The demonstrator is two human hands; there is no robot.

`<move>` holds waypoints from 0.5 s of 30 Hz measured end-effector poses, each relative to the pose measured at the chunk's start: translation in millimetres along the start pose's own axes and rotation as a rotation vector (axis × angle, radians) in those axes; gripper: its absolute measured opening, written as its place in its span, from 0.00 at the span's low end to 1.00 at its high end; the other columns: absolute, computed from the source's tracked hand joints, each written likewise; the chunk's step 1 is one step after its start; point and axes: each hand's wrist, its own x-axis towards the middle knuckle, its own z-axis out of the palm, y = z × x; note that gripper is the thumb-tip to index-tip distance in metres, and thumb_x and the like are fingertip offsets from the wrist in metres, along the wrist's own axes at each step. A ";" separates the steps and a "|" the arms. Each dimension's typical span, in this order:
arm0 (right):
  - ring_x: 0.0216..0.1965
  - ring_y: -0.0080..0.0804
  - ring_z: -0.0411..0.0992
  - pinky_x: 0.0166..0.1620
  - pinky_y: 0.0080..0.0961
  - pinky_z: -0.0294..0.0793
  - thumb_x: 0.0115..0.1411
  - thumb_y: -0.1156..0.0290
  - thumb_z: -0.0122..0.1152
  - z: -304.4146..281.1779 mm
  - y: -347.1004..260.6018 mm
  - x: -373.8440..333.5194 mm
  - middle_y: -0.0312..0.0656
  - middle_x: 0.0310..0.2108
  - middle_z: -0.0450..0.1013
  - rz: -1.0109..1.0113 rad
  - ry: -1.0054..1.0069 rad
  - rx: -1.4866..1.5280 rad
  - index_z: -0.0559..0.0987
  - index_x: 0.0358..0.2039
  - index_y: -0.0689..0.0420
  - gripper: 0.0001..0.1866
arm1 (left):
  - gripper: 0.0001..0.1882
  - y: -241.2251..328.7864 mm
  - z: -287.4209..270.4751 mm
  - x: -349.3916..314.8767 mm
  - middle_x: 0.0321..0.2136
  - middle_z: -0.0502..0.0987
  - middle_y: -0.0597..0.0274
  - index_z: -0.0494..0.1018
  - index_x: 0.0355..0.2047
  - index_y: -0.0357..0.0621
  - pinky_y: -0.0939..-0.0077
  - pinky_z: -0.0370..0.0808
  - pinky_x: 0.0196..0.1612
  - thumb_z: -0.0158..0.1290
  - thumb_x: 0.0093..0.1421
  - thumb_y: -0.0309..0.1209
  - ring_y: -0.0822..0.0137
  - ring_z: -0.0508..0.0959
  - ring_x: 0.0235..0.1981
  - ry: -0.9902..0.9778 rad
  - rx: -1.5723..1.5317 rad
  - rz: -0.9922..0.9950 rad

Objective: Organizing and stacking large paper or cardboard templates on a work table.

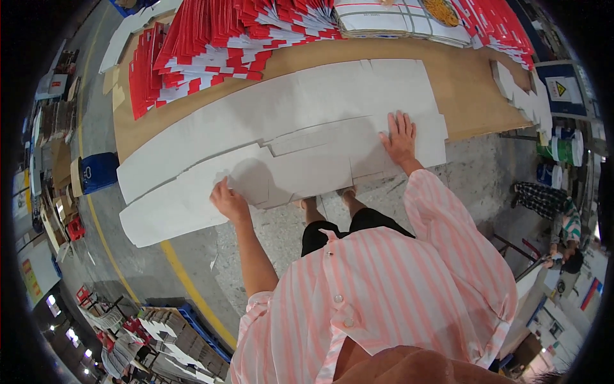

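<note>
A large white die-cut cardboard blank (332, 86) lies flat across the table, with long slits, fold lines and a stepped cut running along its middle. Its near part (185, 198) reaches out past the table's front edge above the floor. My right hand (401, 137) is laid flat on the blank's right part, fingers stretched forward and slightly apart. On the near left part rests my left hand (231, 201), its fingers loosely bent against the cardboard without gripping it. Shadows of my head and arms fall on the white surface.
Brown board (473, 96) covers the table. Behind the blank stand fanned stacks of red-and-white folded cartons (211, 45) and a strapped white bundle (377, 19). White cardboard pieces (524, 99) lie at the right end. A blue bin (99, 171) stands left; another person (563, 224) is at the right.
</note>
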 end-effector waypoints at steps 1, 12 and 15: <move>0.62 0.48 0.40 0.59 0.53 0.38 0.57 0.48 0.44 -0.8 -0.3 0.0 0.45 0.61 0.44 -0.002 0.000 -0.003 0.52 0.60 0.51 0.34 | 0.11 0.1 -2.0 -0.9 0.31 0.74 0.57 0.75 0.29 0.45 0.62 0.68 0.36 0.48 0.45 0.21 0.54 0.70 0.33 -0.159 -0.082 0.158; 0.61 0.50 0.44 0.59 0.48 0.43 0.56 0.55 0.50 -15.0 11.3 -61.1 0.50 0.60 0.47 0.516 0.414 0.298 0.53 0.59 0.56 0.35 | 0.18 148.7 93.1 94.9 0.40 0.71 0.53 0.70 0.40 0.44 0.62 0.68 0.46 0.45 0.47 0.20 0.52 0.69 0.44 -0.603 -0.399 0.381; 0.60 0.49 0.46 0.58 0.47 0.46 0.56 0.56 0.51 6.2 4.4 -100.5 0.49 0.60 0.49 0.900 0.599 0.558 0.53 0.59 0.57 0.34 | 0.20 232.0 164.5 130.2 0.44 0.69 0.51 0.67 0.45 0.39 0.61 0.63 0.52 0.46 0.48 0.21 0.52 0.66 0.47 -0.581 -0.435 0.805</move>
